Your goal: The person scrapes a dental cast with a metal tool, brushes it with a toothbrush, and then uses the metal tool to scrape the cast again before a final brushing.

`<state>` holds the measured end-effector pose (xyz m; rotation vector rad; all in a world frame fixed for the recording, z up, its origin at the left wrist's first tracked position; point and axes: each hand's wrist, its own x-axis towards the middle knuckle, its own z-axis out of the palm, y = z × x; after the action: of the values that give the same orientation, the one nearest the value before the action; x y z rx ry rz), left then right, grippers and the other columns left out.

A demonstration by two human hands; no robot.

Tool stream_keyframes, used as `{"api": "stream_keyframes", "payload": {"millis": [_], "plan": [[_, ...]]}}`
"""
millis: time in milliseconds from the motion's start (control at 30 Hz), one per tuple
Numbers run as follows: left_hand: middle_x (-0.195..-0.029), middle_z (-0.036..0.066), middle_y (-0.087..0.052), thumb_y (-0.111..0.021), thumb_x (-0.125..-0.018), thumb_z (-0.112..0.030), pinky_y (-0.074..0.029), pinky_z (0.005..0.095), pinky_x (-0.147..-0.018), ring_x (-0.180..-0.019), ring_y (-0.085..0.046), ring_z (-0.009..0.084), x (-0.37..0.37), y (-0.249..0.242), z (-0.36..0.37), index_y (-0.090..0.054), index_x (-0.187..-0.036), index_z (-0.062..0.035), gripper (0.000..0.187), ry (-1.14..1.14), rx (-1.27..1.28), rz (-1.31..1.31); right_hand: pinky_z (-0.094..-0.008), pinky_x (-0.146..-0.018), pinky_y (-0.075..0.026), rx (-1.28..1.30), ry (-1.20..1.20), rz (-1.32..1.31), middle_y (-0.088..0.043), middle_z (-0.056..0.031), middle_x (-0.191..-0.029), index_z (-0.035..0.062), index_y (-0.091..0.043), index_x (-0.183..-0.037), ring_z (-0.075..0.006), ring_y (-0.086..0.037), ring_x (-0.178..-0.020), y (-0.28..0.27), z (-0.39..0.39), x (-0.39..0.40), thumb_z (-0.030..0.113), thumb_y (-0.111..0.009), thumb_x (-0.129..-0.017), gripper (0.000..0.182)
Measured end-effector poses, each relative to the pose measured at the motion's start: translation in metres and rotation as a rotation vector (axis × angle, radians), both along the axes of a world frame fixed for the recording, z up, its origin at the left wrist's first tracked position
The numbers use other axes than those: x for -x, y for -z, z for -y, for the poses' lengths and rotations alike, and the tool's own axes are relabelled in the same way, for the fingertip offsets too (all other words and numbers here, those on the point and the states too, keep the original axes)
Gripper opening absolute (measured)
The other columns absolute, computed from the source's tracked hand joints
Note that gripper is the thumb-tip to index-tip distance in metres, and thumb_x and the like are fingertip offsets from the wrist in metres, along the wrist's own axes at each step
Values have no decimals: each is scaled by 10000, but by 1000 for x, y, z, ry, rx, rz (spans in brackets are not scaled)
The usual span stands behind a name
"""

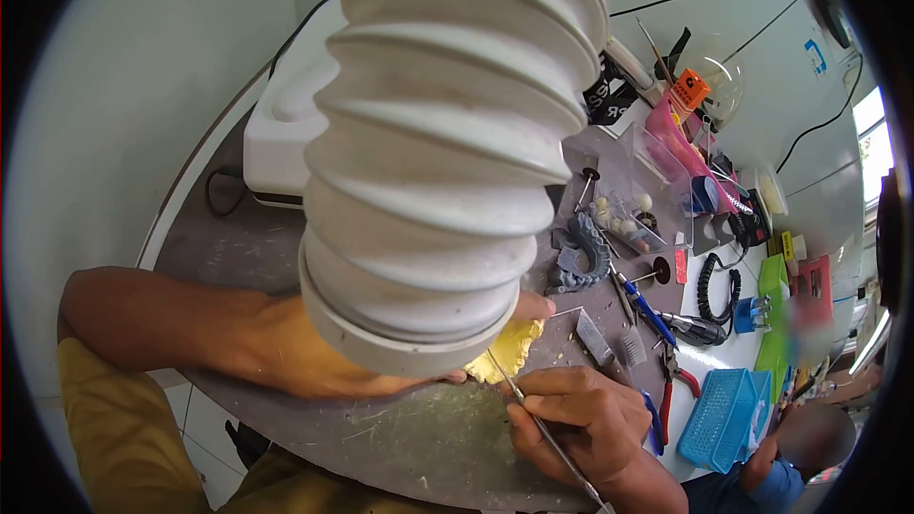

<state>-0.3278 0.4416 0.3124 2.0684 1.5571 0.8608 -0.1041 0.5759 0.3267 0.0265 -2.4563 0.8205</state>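
Note:
My left hand [333, 366] reaches in from the left, mostly hidden behind a wide white corrugated hose. Its fingertips show on both sides of a yellow plaster dental cast [514, 350], gripping it just above the bench. My right hand [588, 414] pinches a slim metal dental carver [552, 440] like a pen. The carver's tip meets the near edge of the cast. Part of the cast lies out of sight under the hose mouth.
The white hose [428, 152] fills the centre. Around the bench [409, 438] are a grey dental model [581, 255], red-handled pliers [676, 395], a rotary handpiece [693, 328], a blue basket [725, 419] and a white machine [281, 148]. Another person [785, 462] sits at lower right.

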Motion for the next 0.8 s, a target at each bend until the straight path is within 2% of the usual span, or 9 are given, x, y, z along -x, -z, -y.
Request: {"api": "stream_keyframes", "payload": {"millis": [233, 433, 533, 600, 633, 667, 733, 767, 800], "plan": [[-1131, 28, -558, -704, -953, -261, -469, 375, -877, -944, -582, 200, 6, 3, 0, -414, -1582, -235, 693, 77, 83, 20, -276, -559, -556, -67, -65, 7, -708, -70, -831, 44, -670, -919, -197, -684, -625, -6, -4, 1, -19, -857, -731, 272], [-1395, 140, -592, -630, -1004, -152, -452, 351, -1026, -1179, -571, 261, 8, -14, -5, -490, -1485, -56, 510, 117, 145, 160, -265, -615, -547, -18, 33, -82, -679, -70, -944, 94, -768, -1040, -169, -669, -717, -10, -13, -15, -56, -838, -732, 350], [-1240, 117, -619, -682, -967, -151, -459, 349, -975, -1097, -582, 261, 6, -18, -6, -486, -1481, -57, 557, 86, 121, 196, -309, -728, -594, 128, 97, -231, -618, -108, -934, 7, -720, -1045, -197, -681, -857, -17, -33, -22, 52, -774, -894, 166], [-1061, 55, -577, -765, -904, -166, -462, 332, -861, -944, -581, 195, 5, -16, -7, -463, -1508, -118, 676, 48, 90, 132, -343, -770, -604, 300, 251, -391, -587, -107, -924, -38, -674, -1051, -222, -675, -927, -32, -40, -17, 147, -688, -992, 194], [-1065, 59, -569, -771, -889, -142, -458, 329, -860, -947, -575, 196, 4, -13, -6, -450, -1511, -108, 700, 44, 96, 138, -316, -788, -591, 302, 267, -326, -585, -114, -949, -47, -650, -1035, -222, -668, -967, -45, -50, -24, 169, -623, -1038, 218], [-1065, 59, -569, -771, -889, -142, -458, 329, -860, -947, -575, 196, 3, -13, -6, -450, -1511, -108, 700, 65, 80, 132, -287, -792, -571, 272, 299, -223, -628, -110, -958, -39, -675, -1080, -194, -681, -937, -58, -59, -33, 97, -659, -1008, 155], [-1133, 78, -546, -775, -872, -129, -452, 330, -869, -995, -558, 201, 2, -13, -7, -441, -1511, -105, 721, 56, 100, 143, -271, -766, -559, 245, 455, 4, -674, -82, -928, -26, -695, -1149, -142, -690, -867, -73, -62, -46, 23, -705, -952, 203], [-1133, 78, -546, -775, -872, -129, -452, 330, -869, -995, -558, 201, 1, -11, -7, -441, -1511, -105, 721, 72, 91, 142, -265, -753, -559, 61, 529, 121, -694, -50, -864, 1, -702, -1211, -107, -692, -789, -76, -64, -49, -39, -730, -891, 324], [-1175, 86, -529, -779, -864, -126, -449, 331, -875, -1013, -544, 206, 1, -9, -7, -440, -1509, -106, 729, 66, 32, 132, -280, -725, -559, -67, 538, 186, -698, -81, -849, 13, -704, -1180, -145, -709, -754, -76, -63, -49, -22, -734, -884, 300]]}}
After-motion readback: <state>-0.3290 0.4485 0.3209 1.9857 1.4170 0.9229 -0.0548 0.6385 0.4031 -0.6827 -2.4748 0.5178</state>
